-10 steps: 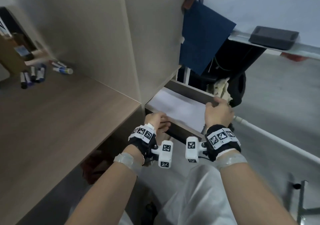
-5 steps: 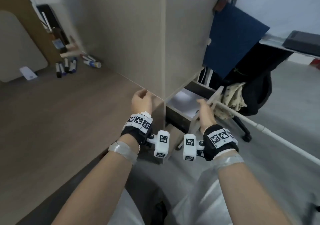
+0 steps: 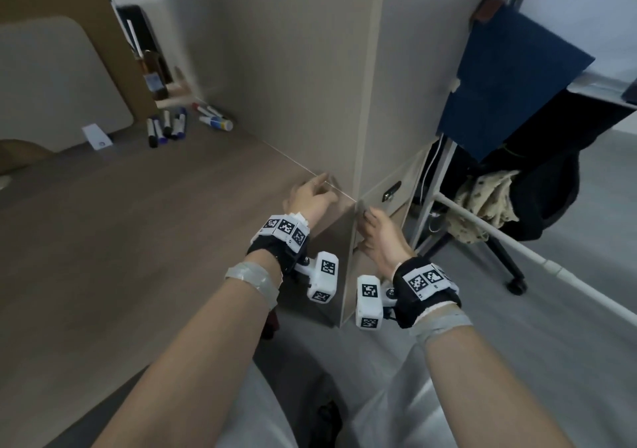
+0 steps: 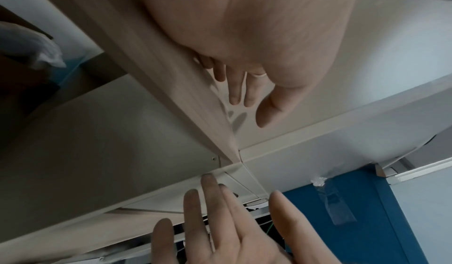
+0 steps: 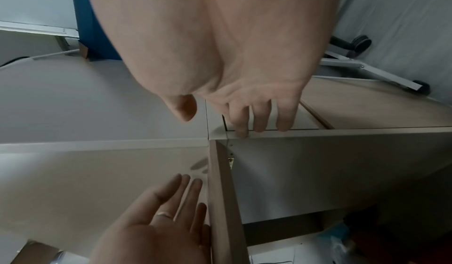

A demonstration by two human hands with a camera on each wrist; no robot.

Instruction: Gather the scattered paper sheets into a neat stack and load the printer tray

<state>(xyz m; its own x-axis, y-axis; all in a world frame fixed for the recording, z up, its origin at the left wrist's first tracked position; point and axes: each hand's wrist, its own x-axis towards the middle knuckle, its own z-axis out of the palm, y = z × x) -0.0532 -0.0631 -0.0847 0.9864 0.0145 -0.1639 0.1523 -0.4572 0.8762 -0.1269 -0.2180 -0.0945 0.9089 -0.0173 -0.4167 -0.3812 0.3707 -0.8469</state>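
Note:
The drawer (image 3: 386,180) that serves as the tray sits shut in the pale wood cabinet (image 3: 303,68), with a dark lock (image 3: 391,192) on its front. No paper sheets show in any view. My right hand (image 3: 367,216) touches the drawer's near edge with straight fingers (image 5: 259,117) and holds nothing. My left hand (image 3: 320,187) hovers over the desk's corner by the cabinet wall, fingers (image 4: 238,92) straight and empty. In the left wrist view the right hand (image 4: 220,220) is spread below.
The brown desk top (image 3: 138,240) stretches left, with several markers (image 3: 169,128) and a white card (image 3: 97,137) at its back. A blue sheet (image 3: 510,78) hangs at right above a chair with dark clothing (image 3: 537,189). A white bar (image 3: 517,251) crosses the grey floor.
The drawer stood open with white paper inside; it is now shut. My left hand rose from the drawer front to the desk corner. The head view swung left.

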